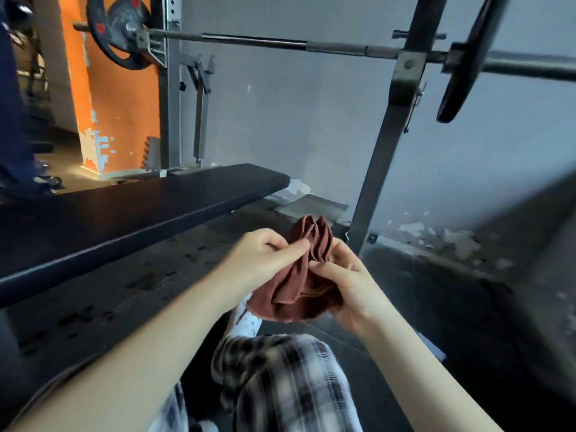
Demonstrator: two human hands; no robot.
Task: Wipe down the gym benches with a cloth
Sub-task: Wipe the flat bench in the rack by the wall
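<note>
A reddish-brown cloth is bunched between both hands, in mid-air to the right of the bench. My left hand pinches its upper left folds. My right hand grips the cloth from the right and underneath. The flat black padded bench runs from the left edge toward the centre, its far end near the wall. Neither hand touches the bench.
A barbell with black plates rests on grey rack uprights above the bench's far end. Behind it is a grey wall, with an orange pillar at left. My plaid trouser legs and a white shoe show below on the dark, stained floor.
</note>
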